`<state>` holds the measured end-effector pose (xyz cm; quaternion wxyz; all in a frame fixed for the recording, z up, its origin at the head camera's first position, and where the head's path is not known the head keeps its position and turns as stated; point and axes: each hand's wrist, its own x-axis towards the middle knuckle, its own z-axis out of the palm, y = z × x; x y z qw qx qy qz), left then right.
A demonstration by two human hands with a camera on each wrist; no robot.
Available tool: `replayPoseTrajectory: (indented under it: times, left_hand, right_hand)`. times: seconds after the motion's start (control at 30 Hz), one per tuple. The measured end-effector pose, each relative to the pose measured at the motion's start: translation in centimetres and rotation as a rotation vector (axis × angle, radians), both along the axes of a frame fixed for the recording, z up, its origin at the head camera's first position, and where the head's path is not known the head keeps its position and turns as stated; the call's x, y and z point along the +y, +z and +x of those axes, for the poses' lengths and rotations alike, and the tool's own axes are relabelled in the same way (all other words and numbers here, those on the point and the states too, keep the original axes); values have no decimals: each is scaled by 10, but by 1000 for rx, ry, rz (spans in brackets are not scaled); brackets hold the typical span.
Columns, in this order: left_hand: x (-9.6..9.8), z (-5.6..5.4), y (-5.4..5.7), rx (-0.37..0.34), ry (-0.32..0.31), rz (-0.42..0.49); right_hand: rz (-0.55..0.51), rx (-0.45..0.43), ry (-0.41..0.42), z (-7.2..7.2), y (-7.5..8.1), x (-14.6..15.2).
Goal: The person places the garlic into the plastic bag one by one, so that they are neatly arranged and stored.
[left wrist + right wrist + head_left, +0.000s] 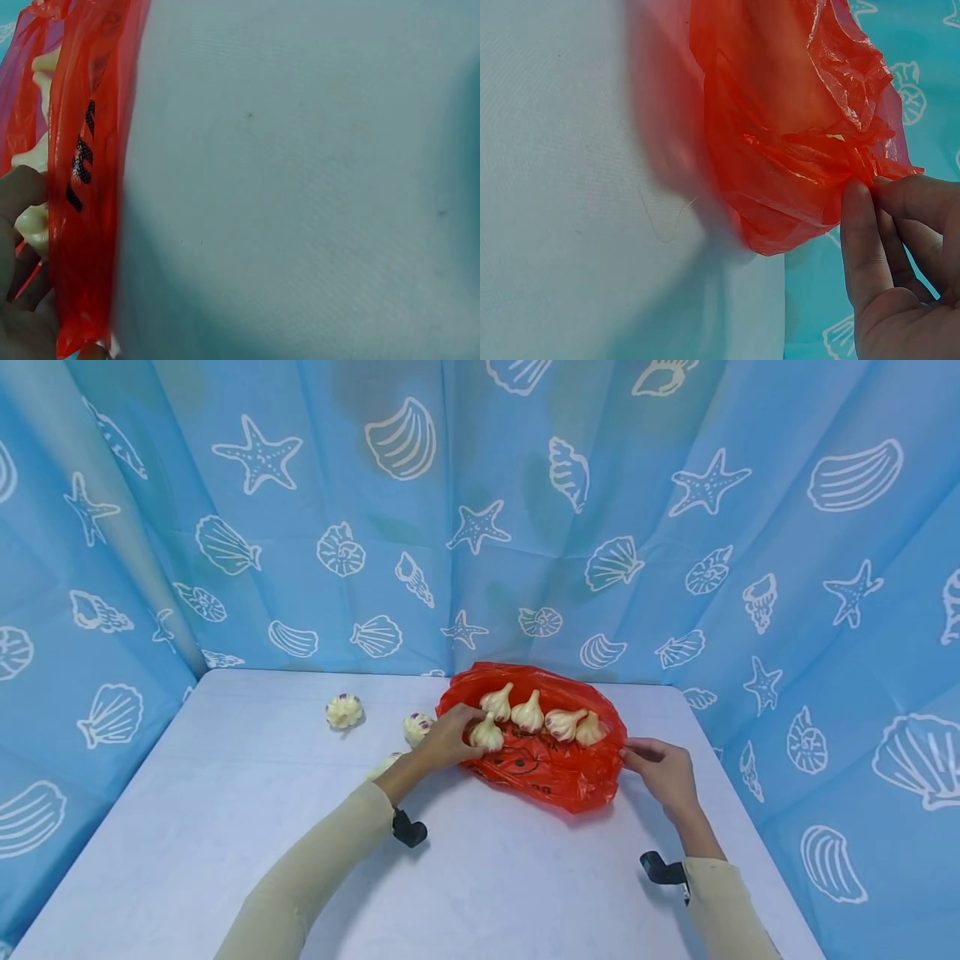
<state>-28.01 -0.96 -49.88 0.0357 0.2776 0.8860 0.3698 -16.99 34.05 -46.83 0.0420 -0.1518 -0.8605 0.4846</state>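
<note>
A red plastic bag (555, 781) with black print lies spread at the table's back, its mouth wide. Several garlic bulbs (527, 712) sit in it in a row. At the bag's left end my left hand (448, 739) pinches one garlic bulb (487, 735) between thumb and fingers; the left wrist view shows these fingers behind the bag's red side (90, 187). My right hand (666, 772) pinches the bag's right edge, and in the right wrist view thumb and fingertips grip the crumpled plastic (780, 165).
Left of the bag, one garlic bulb (344, 711) lies apart on the white table (225, 793). Another bulb (417, 727) is close by my left hand, and a further one (386, 766) is partly hidden by my left arm. A blue shell-print curtain (465, 568) surrounds the table's back and sides.
</note>
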Motion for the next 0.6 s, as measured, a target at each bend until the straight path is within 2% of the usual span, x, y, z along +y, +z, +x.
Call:
replayPoseTrajectory:
  times: [0.23, 0.6]
  left_hand:
    - [0, 0, 1, -30, -5, -21]
    - [-2, 1, 2, -56, 28, -70]
  right_hand:
    - [-5, 4, 3, 0, -3, 0]
    - [4, 11, 4, 1, -4, -1]
